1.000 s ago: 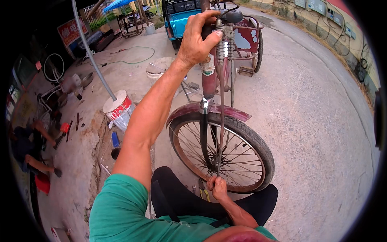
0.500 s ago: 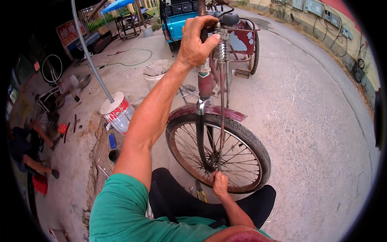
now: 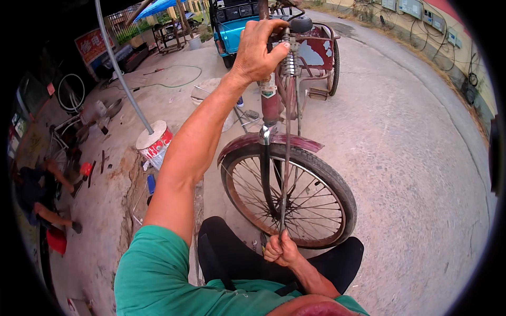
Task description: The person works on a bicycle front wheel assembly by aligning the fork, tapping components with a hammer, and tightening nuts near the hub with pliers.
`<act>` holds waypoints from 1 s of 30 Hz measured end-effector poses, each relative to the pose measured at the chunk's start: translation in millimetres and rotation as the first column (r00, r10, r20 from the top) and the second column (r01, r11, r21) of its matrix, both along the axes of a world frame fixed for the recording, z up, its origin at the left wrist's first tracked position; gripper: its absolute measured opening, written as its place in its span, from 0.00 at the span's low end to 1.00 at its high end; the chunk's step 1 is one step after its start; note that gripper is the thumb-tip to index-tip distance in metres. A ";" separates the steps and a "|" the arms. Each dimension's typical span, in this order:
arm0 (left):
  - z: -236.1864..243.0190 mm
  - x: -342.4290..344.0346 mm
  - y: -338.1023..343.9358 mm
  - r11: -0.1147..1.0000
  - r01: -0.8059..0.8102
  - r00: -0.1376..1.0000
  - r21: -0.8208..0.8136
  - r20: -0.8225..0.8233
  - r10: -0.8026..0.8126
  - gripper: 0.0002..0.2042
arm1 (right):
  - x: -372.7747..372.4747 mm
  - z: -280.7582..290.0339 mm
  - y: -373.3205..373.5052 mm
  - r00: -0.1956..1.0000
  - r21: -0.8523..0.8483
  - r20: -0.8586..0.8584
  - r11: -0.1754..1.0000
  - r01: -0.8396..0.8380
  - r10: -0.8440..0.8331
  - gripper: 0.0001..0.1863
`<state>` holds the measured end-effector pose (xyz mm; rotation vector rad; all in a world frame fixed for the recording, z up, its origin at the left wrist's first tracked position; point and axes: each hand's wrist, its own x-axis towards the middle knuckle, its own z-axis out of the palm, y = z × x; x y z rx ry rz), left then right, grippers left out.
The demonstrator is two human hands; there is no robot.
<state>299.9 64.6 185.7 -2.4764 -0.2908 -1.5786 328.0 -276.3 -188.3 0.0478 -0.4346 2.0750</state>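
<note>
The front of a worn maroon cargo tricycle stands before me, its spoked front wheel (image 3: 316,203) under a maroon mudguard (image 3: 247,141). My left hand (image 3: 260,50) is closed round the top of a fork strut with a coil spring (image 3: 289,66), thumb on the near side. From there a thin rusty metal rod (image 3: 286,174) slants down past the hub. Low in front of the wheel, my right hand (image 3: 283,249) is wrapped in a fist round the rod's lower end. That end lies on my side of the hub (image 3: 284,207). The fist hides the rod's tip.
A red and white drum base (image 3: 154,139) holding a grey pole stands to the left. Behind my left forearm is a white bucket (image 3: 208,87). Another person (image 3: 39,192) sits at far left. A blue vehicle (image 3: 234,37) is parked behind; a paved lane (image 3: 416,158) runs along the right.
My right hand has come toward me and slightly left, swinging the rod's lower end away from the hub. Its fist now covers the pliers that lay on the ground. My left hand stays at the spring.
</note>
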 end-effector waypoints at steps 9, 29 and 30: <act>7.4 -8.6 -16.0 0.963 -0.243 0.961 0.117 -0.105 0.255 0.28 | -6.8 -2.7 14.6 0.864 -0.084 0.374 0.916 0.392 -0.336 0.34; -25.7 6.1 13.9 0.996 -0.065 0.994 -0.064 0.084 0.070 0.29 | -17.4 -20.0 34.1 0.154 0.161 0.859 0.542 0.825 -0.489 0.25; -26.7 5.6 13.7 0.996 -0.074 0.993 -0.050 0.084 0.078 0.29 | -18.4 -18.0 34.3 0.310 0.070 0.838 0.652 0.755 -0.449 0.26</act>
